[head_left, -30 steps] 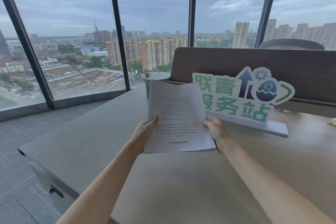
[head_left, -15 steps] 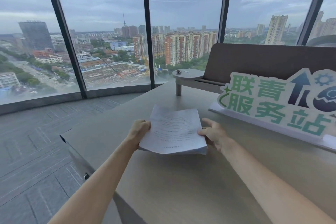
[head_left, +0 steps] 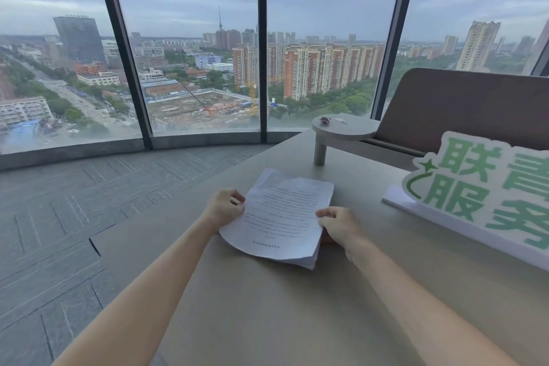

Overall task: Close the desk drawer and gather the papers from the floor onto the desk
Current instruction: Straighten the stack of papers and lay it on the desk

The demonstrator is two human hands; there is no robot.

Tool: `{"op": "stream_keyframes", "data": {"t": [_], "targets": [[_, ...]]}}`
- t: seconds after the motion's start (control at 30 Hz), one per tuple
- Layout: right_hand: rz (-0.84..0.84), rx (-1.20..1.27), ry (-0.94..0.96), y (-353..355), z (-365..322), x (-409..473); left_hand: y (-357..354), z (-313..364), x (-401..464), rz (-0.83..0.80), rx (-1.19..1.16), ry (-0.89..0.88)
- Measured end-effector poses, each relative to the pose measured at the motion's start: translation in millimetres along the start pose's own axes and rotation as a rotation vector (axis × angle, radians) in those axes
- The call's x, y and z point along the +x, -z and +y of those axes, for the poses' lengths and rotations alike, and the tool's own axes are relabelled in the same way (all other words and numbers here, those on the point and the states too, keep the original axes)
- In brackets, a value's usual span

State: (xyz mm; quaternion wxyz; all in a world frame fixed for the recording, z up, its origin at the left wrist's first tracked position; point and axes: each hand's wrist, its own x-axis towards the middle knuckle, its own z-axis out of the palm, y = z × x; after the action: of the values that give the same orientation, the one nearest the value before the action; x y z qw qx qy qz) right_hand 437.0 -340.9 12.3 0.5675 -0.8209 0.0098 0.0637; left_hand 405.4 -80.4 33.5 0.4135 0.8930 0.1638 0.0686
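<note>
A stack of printed white papers [head_left: 282, 217] lies low over the beige desk [head_left: 267, 306], its near corner resting on the desktop. My left hand [head_left: 224, 206] grips the stack's left edge. My right hand [head_left: 338, 224] holds the right edge, thumb on top and fingers under the sheets. The desk drawer is out of view; only the desk's left edge [head_left: 98, 244] shows.
A white sign with green characters [head_left: 481, 196] stands on the desk at the right. Behind it runs a brown divider panel [head_left: 463, 107] with a small round shelf [head_left: 344, 128] on a post. Grey carpet [head_left: 59, 217] and tall windows lie to the left.
Both hands have lowered the stack from upright and raised to nearly flat on the desk. The view has swung left, pushing the sign toward the right edge.
</note>
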Motion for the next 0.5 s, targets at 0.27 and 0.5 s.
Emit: {"op": "stream_keyframes", "data": {"t": [0.27, 0.5], "targets": [[-0.058, 0.02, 0.006, -5.3, -7.6, 55.7, 4.3, -0.1, 71.1, -0.071, 0.131, -0.052], [-0.023, 0.037, -0.009, -18.2, -8.8, 77.2, -4.0, 5.6, 110.8, 0.032, 0.211, -0.137]]}}
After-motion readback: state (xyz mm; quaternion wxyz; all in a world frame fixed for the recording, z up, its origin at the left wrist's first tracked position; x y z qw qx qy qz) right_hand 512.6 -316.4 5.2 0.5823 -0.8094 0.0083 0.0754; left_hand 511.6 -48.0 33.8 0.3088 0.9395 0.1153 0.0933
